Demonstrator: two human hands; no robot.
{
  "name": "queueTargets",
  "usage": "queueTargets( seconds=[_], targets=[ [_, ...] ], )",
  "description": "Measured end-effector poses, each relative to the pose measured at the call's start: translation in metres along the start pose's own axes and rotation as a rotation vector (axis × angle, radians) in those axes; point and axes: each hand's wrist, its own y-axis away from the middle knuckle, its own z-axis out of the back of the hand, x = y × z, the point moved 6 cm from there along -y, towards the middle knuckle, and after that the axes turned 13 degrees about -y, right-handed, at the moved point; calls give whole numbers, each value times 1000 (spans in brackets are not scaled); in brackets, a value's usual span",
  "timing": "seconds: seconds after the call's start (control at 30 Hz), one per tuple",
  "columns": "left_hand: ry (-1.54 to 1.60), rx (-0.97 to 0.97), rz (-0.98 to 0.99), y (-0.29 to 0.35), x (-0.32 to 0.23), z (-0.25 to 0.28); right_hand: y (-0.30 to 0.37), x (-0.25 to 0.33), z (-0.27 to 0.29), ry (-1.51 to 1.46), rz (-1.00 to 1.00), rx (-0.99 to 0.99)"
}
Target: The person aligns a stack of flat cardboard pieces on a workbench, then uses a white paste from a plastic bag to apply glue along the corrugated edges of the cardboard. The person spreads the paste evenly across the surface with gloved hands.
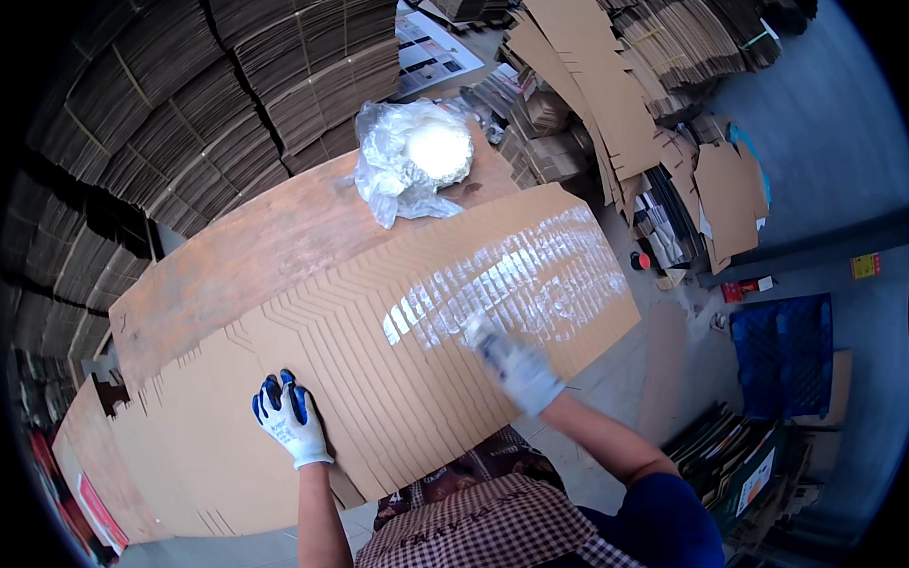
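Observation:
Fanned, overlapping brown cardboard sheets [361, 391] lie across a wooden table in front of me. Streaks of white paste [515, 276] coat their stepped edges at the right end. My left hand [294, 424], in a white glove with blue fingertips, rests on the cardboard left of centre, its fingers apart and nothing in them. Over the near border of the paste is my right hand [517, 364], also gloved. Motion smears its fingers, so whether it holds a tool is unclear. Beyond the sheets, a white mass [439, 151] sits in a crumpled clear plastic bag [384, 161].
Bare wood of the table [225, 266] shows behind the sheets. Tall bundled cardboard stacks [312, 69] rise at the far left. More cardboard pieces [592, 79] lean at the far right. A blue pallet [782, 356] and a pile of flat boards [724, 449] are to my right.

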Motion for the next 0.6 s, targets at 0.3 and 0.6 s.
queueTargets(
  seconds=[0.3,0.6],
  targets=[
    [-27,-8,3,5,6,-2,-36,-60,80,-187,-236,-426],
    [19,95,38,3,6,-7,-70,-117,53,-12,-452,-141]
  ],
)
